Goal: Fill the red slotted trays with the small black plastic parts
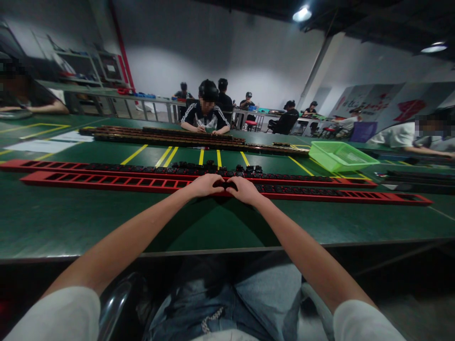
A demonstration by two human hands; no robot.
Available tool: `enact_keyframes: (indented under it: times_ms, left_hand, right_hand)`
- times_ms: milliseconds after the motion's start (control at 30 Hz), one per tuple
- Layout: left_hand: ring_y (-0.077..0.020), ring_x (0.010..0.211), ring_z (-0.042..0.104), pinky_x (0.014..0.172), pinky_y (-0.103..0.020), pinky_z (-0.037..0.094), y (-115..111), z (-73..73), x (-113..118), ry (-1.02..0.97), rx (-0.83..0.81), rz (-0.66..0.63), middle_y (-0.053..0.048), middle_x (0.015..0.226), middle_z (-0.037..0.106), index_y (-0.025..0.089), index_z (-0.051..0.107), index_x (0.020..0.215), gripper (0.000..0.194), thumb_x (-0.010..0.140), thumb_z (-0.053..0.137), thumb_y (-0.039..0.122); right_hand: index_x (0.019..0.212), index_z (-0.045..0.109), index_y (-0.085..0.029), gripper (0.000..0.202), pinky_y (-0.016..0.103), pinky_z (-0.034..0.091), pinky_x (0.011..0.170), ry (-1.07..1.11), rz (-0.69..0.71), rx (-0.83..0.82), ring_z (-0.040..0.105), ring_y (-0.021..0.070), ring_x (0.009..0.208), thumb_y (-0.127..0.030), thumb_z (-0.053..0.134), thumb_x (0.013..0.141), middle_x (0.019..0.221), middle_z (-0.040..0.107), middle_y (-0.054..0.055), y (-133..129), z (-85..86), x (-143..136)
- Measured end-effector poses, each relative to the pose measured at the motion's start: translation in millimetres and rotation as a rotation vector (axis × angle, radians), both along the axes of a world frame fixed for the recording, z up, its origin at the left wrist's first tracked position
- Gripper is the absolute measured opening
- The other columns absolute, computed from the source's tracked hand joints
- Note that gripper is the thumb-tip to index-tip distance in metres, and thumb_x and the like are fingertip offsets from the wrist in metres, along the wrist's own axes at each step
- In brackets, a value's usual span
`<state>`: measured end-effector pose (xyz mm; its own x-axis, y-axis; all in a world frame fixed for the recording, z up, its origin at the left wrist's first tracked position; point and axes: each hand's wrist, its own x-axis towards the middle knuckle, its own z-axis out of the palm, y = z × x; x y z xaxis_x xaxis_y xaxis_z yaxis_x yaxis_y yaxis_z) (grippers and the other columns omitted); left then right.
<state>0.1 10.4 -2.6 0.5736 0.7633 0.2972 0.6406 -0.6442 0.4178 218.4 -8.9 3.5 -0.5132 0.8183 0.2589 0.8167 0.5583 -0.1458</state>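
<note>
My left hand [208, 185] and my right hand [245, 189] meet over the middle of the nearer long red slotted frame [142, 182]. Thumbs and curled fingers of both hands close around a small dark spot at one slot. It looks like a small black part, but the fingers mostly hide it. Black parts [302, 190] fill slots to the right of my hands, while slots on the left are open. Just behind lies a second red slotted frame [46, 165], with loose black parts [181, 166] heaped along its middle.
A light green plastic basket [341, 158] stands at the back right. Long dark strips [159, 136] lie stacked across the table's far side. White sheets [42, 144] lie at the left on the green table [88, 222]. A co-worker [208, 111] sits opposite; others sit farther off.
</note>
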Motion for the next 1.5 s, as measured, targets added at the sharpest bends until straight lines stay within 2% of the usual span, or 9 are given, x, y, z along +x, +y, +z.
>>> enact_keyframes:
  times_ms: [100,200,333,433,567,867,1067,1300,1500]
  left_hand:
    - [-0.0222,0.092,0.065,0.085,-0.034,0.050,12.2,12.3,-28.7,-0.051,0.167,0.187,-0.008,0.102,0.070,0.017,0.068,0.106,0.032,0.092,0.052,0.041]
    - [-0.0299,0.114,0.058,0.100,-0.041,0.045,31.6,18.0,-75.6,0.024,0.316,0.508,-0.014,0.118,0.066,0.014,0.068,0.111,0.034,0.091,0.052,0.036]
    - [-0.0342,0.119,0.058,0.102,-0.044,0.045,51.2,7.5,-130.5,0.200,0.044,0.673,-0.018,0.128,0.063,0.012,0.064,0.125,0.046,0.089,0.053,0.039]
    - [-0.0315,0.110,0.063,0.091,-0.039,0.050,54.3,-1.2,-144.9,0.134,-0.054,0.724,-0.014,0.124,0.067,0.018,0.063,0.127,0.048,0.089,0.053,0.046]
    - [-0.0305,0.100,0.065,0.083,-0.038,0.051,52.7,-1.7,-140.9,0.073,-0.037,0.793,-0.011,0.110,0.071,0.021,0.066,0.117,0.043,0.085,0.057,0.047]
    - [-0.0307,0.110,0.064,0.091,-0.038,0.050,60.0,-3.8,-141.7,0.181,-0.030,0.712,-0.010,0.120,0.069,0.023,0.067,0.125,0.044,0.087,0.050,0.039]
    - [-0.0248,0.099,0.064,0.092,-0.035,0.051,57.0,-2.6,-136.8,-0.096,0.176,0.647,-0.012,0.111,0.069,0.014,0.068,0.111,0.036,0.081,0.055,0.028]
    - [-0.0203,0.094,0.064,0.087,-0.032,0.052,27.4,18.0,-80.3,-0.258,0.257,0.358,-0.010,0.116,0.067,0.015,0.060,0.114,0.033,0.084,0.052,0.025]
    - [-0.0197,0.095,0.063,0.088,-0.033,0.051,-1.0,10.3,-21.4,-0.261,0.334,0.070,-0.009,0.105,0.068,0.017,0.058,0.089,0.012,0.080,0.049,0.014]
  right_hand:
    - [0.127,0.063,-0.017,0.038,0.038,0.049,0.095,-0.001,0.000,0.007,0.065,0.0269,0.112,-0.041,0.057,0.097,0.122,0.069,0.013,-1.3,0.0,0.1]
    - [0.126,0.064,-0.017,0.038,0.039,0.050,0.095,0.000,0.017,0.012,0.064,0.0276,0.112,-0.041,0.057,0.097,0.121,0.069,0.013,-1.9,-0.3,-0.1]
    - [0.126,0.064,-0.016,0.039,0.040,0.050,0.095,0.009,0.016,0.013,0.064,0.0279,0.112,-0.041,0.057,0.097,0.122,0.069,0.013,-1.7,-0.8,0.2]
    - [0.126,0.064,-0.017,0.038,0.039,0.049,0.096,0.011,0.017,0.011,0.064,0.0270,0.112,-0.041,0.057,0.097,0.121,0.069,0.013,-1.5,-0.8,0.9]
    - [0.126,0.064,-0.018,0.039,0.039,0.049,0.095,0.004,0.016,0.003,0.064,0.0269,0.113,-0.043,0.057,0.097,0.123,0.069,0.012,-1.6,-0.2,1.4]
    - [0.127,0.064,-0.019,0.039,0.040,0.050,0.094,0.005,0.016,0.004,0.064,0.0277,0.113,-0.043,0.056,0.097,0.123,0.069,0.013,-1.8,-0.1,1.4]
    - [0.127,0.063,-0.018,0.039,0.040,0.050,0.094,0.008,0.026,-0.002,0.064,0.0279,0.114,-0.044,0.055,0.098,0.124,0.069,0.012,-1.1,-0.1,2.8]
    - [0.126,0.064,-0.019,0.038,0.038,0.049,0.095,0.006,0.028,0.010,0.064,0.0261,0.113,-0.043,0.056,0.098,0.123,0.069,0.012,0.0,-1.2,3.2]
    - [0.127,0.064,-0.019,0.036,0.038,0.050,0.095,0.003,0.022,0.016,0.064,0.0264,0.113,-0.037,0.058,0.097,0.124,0.069,0.012,0.6,-2.2,3.0]
